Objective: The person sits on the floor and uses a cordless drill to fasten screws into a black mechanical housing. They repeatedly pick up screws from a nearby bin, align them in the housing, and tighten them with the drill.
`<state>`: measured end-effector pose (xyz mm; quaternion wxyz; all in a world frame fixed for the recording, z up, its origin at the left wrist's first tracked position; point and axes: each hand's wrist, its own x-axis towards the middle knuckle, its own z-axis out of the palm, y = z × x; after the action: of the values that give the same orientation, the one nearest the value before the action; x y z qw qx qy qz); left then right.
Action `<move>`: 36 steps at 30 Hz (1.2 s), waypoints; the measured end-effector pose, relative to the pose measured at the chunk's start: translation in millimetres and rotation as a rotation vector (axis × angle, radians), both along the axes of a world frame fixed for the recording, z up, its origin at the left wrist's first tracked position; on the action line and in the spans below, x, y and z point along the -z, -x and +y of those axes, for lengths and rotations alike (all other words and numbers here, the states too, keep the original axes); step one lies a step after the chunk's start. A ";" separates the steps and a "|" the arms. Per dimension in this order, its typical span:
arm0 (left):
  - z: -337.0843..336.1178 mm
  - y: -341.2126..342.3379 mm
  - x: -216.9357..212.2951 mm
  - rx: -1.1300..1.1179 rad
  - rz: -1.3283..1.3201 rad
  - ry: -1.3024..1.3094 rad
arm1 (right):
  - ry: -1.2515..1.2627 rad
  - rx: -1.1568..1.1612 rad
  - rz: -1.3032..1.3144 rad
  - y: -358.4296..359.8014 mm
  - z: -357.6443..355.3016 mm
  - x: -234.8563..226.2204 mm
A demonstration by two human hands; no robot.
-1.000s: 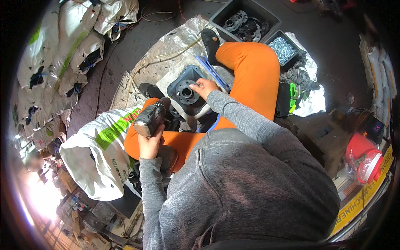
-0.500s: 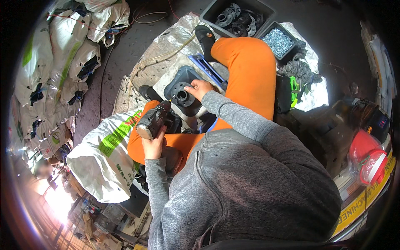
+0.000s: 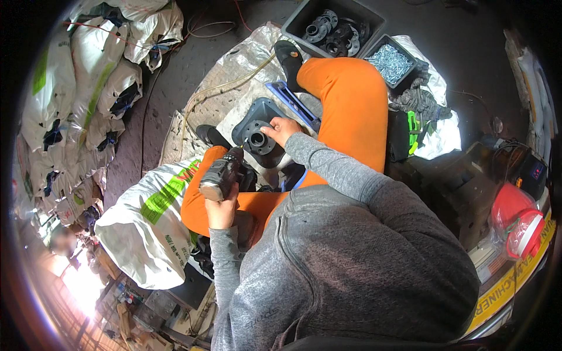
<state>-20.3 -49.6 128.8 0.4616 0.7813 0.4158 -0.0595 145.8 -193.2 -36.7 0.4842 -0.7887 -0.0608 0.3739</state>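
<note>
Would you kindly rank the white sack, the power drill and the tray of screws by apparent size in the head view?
1. white sack
2. power drill and tray of screws: look alike, and the drill is nearer the camera, so unranked.

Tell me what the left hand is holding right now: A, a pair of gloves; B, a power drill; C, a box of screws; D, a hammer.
B: the left hand is wrapped around the grip of a dark power drill, held over the orange-trousered knee, while the right hand rests on the grey flanged part.
</note>
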 end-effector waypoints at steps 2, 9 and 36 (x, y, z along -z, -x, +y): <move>1.7 -1.5 2.2 0.125 -0.037 -0.066 | 0.001 -0.002 0.030 0.2 0.0 -0.1; 29.0 -47.2 -24.6 0.246 0.245 -0.045 | 0.001 0.016 -0.022 1.6 -0.5 0.7; 32.1 -57.5 -14.7 0.238 0.185 -0.035 | -0.065 -0.029 -0.255 3.4 2.0 19.1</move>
<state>37.2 -17.5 143.5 0.3974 0.8242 0.3621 -0.1780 142.4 -191.2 -55.8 0.4924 -0.8129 -0.1453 0.2750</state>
